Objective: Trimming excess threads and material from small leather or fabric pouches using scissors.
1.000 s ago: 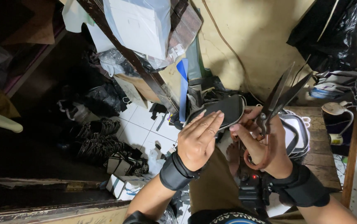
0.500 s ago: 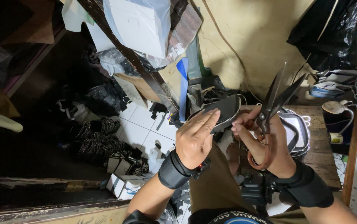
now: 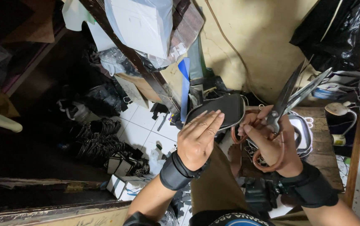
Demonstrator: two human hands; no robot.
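My left hand (image 3: 198,139) holds a flat black zippered pouch piece (image 3: 224,108) from underneath, fingers straight along its near edge. My right hand (image 3: 272,144) grips a large pair of scissors (image 3: 290,98) by their reddish-brown handles, with the blades parted and pointing up and to the right. The scissors sit just right of the pouch piece, close to its edge. Both wrists wear black bands.
A wooden table (image 3: 320,152) lies under my right hand with a white-and-black zippered case (image 3: 303,134) on it. Black straps and buckles (image 3: 98,140) are heaped on the tiled floor at left. Plastic bags and cardboard (image 3: 146,25) lean above; a black bag (image 3: 334,29) hangs at right.
The scissor blades have spread slightly wider and shifted a little right. My left hand keeps its hold on the black piece in almost the same place.
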